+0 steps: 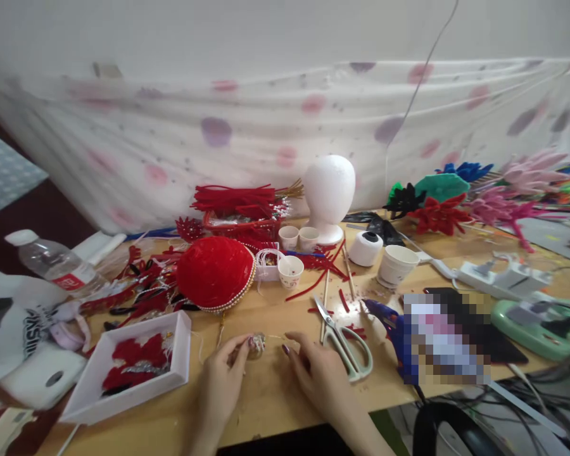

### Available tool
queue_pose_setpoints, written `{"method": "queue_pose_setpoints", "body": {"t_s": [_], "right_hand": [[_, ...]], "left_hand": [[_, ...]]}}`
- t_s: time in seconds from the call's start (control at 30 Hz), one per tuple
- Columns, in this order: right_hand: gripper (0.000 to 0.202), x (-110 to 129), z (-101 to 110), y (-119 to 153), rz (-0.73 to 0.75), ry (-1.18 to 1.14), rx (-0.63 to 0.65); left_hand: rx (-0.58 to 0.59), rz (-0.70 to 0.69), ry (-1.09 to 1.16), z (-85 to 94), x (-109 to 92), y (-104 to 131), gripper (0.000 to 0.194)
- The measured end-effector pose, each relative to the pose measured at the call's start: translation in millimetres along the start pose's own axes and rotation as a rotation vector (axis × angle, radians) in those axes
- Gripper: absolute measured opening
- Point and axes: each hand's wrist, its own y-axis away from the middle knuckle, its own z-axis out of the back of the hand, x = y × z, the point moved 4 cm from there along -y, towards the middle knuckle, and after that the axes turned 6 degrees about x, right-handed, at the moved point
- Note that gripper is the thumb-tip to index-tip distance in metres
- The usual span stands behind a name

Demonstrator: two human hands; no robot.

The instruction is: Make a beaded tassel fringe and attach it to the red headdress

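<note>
My left hand (225, 370) is closed, with thumb and fingertips pinching a small silvery, beaded ornament (257, 345) just above the table. A thin gold-coloured wire (275, 337) runs from the ornament to the fingertips of my right hand (316, 367), whose thumb and index finger are bent around its end. Exactly how the fingers grip the wire is too small to see. Scissors with pale green handles (344, 342) lie right beside my right hand. Beyond my left hand rests a red velvet hat (215, 273) edged with pearl beads.
A white box (183, 354) of red pieces stands left, near a plastic bottle (52, 263). Paper cups (291, 273), a thread cone (365, 249) and a white foam head (330, 193) stand further back. Right are a blue glue gun (394, 335), power strip (498, 278) and fuzzy flowers (439, 215).
</note>
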Motion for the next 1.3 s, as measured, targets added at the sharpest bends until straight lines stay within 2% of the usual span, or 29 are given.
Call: {"method": "queue_pose_setpoints", "body": {"t_s": [0.13,0.27,0.43,0.5,0.57,0.63,0.73,0.87,1.0,1.07,1.13,1.27,1.3], "right_hand": [[0.033,-0.4,6.7,3.8,0.012,-0.122,-0.08],[0.03,-2.3,13.5,5.8,-0.036,-0.171,-0.09],[0.027,-2.3,35.3,-3.2,-0.028,-0.119,-0.182],[0.029,0.3,43.4,-9.5,0.003,-0.085,-0.167],[0.031,3.5,47.8,-15.1,0.035,-0.068,-0.115],[0.026,6.4,47.3,-18.9,0.075,-0.098,-0.046],[0.021,6.9,37.9,-24.3,0.083,-0.119,0.064],[0.024,0.2,21.7,-36.0,-0.033,0.046,0.121],[0.019,-8.5,14.6,-43.9,-0.15,0.084,0.09],[0.02,-12.2,16.1,-43.2,-0.16,0.051,0.025],[0.023,-15.5,19.3,-40.1,-0.142,0.001,-0.041],[0.024,-21.0,26.5,-31.3,-0.084,-0.103,-0.168],[0.027,-22.2,27.4,-29.3,-0.07,-0.122,-0.193]], "left_hand": [[-0.018,0.097,0.058,2.2,-2.5,2.4,0.05],[-0.02,0.162,0.121,7.7,-3.9,0.2,0.062],[-0.045,0.226,0.253,14.5,-14.7,-4.7,0.06],[-0.026,0.224,0.259,16.3,-25.5,-2.9,0.057],[0.008,0.227,0.221,17.3,-35.6,1.2,0.054],[0.045,0.228,0.171,17.2,-41.2,5.1,0.051],[0.08,0.212,0.062,14.8,-38.1,3.4,0.046],[0.07,0.065,-0.239,9.7,-28.3,-16.5,0.029],[0.047,-0.076,-0.461,6.4,-32.4,-31.6,0.028],[0.041,-0.111,-0.525,10.2,-43.1,-30.3,0.029],[0.048,-0.185,-0.575,18.6,-62.8,-23.7,0.027],[0.098,-0.432,-0.66,42.4,-126.3,-10.4,0.019],[0.088,-0.458,-0.696,47.6,-144.1,-11.9,0.018]]}}
